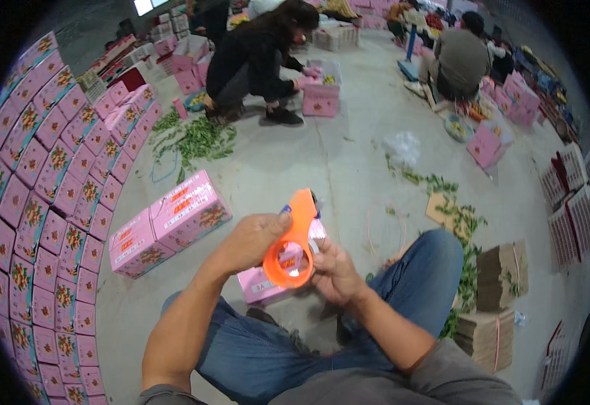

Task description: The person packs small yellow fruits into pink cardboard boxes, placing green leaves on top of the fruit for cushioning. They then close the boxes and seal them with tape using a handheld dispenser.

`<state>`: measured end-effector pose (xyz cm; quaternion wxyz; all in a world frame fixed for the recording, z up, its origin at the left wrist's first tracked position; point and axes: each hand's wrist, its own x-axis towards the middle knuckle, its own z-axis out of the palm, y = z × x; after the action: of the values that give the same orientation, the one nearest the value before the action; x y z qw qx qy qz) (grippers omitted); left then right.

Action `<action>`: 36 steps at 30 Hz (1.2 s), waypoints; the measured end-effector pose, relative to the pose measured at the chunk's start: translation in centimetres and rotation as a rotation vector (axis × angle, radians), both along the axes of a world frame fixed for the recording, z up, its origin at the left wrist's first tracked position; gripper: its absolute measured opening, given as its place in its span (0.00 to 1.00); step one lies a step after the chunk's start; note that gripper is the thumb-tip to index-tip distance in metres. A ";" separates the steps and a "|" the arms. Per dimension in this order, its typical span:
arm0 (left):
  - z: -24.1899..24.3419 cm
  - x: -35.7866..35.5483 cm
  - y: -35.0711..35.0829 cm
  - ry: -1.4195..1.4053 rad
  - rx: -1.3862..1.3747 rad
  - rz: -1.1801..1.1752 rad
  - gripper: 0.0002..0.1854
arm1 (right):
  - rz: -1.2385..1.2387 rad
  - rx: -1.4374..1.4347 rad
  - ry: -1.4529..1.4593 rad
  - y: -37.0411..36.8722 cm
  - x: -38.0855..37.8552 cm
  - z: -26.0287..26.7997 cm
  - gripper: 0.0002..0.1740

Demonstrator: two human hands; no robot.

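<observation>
An orange plastic tape dispenser (301,223) is held up in front of me, over a pink printed carton (262,286) that stands on the floor between my legs. My left hand (257,238) grips the dispenser at its upper part, thumb on top. At the dispenser's ring, my right hand (336,271) has its fingers on the right side, by a pale roll that looks like tape. The dispenser and both hands hide much of the carton.
Two pink cartons (173,217) lie at the left, beside a tall wall of stacked pink cartons (62,202). Ahead, a person (254,61) in black squats at an open carton. Green leaves (204,136) litter the floor; flattened cardboard (484,339) lies at the right. Another person (459,61) squats farther off.
</observation>
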<state>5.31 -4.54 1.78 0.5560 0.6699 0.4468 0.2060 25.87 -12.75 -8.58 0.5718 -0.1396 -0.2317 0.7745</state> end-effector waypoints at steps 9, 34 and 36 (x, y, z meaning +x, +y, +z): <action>0.9 -1.6 0.3 0.115 0.494 -0.235 0.20 | -0.259 -0.034 -0.179 0.2 3.7 0.5 0.27; -3.7 5.2 -3.4 0.005 -0.240 -0.190 0.17 | -0.881 -0.115 -0.261 -18.3 28.4 7.3 0.19; -3.7 5.5 -3.5 0.019 -0.222 -0.251 0.14 | -1.002 -0.223 -0.411 -23.3 33.6 5.3 0.20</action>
<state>10.83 -8.03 -1.91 0.6439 0.6567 0.3848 0.0778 59.48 -36.06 -3.24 0.7952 -0.4407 -0.1605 0.3842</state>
